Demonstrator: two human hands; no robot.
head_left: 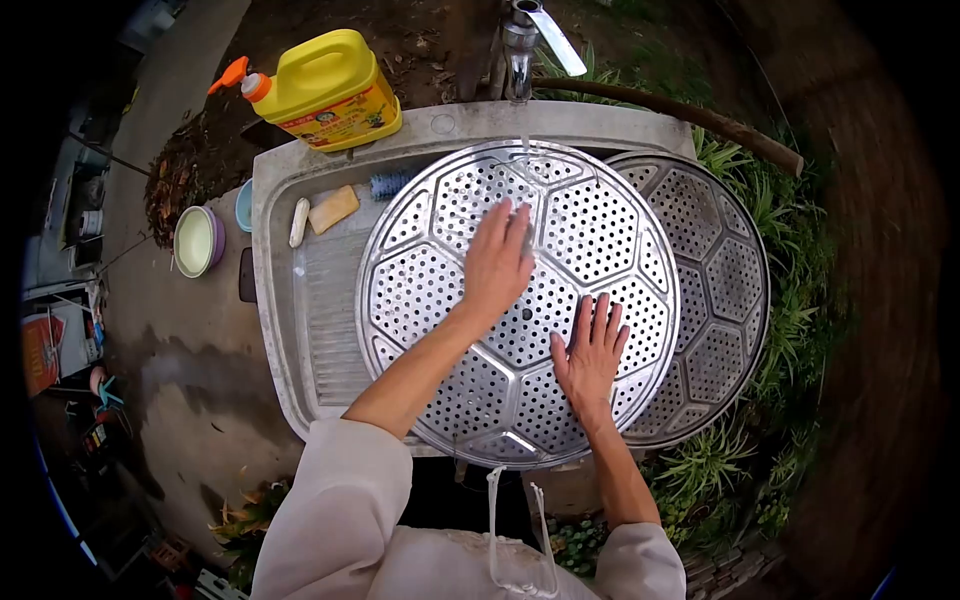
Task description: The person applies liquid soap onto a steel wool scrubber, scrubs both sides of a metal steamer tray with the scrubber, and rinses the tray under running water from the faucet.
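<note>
A large round perforated metal steamer tray point(590, 225) lies across the stone sink, its surface wet and shiny. My left hand point(497, 262) is over the upper middle of the tray, fingers stretched out and slightly blurred. Lower right on the same tray, my right hand point(592, 360) lies flat with its fingers spread. Neither hand grips anything. Beneath the tray's right side, a second, darker perforated tray point(715, 270) sticks out past the sink edge. Above the far rim stands a metal faucet point(519, 55), with a thin stream of water falling onto the top tray.
On the stone sink point(275, 300) are a yellowish sponge block point(334, 209), a white bar-like piece point(299, 222) and a blue bristly object point(390, 185). A yellow detergent jug point(335, 95) with an orange pump stands on the far ledge. Basins point(199, 242) sit at left; plants point(795, 310) grow at right.
</note>
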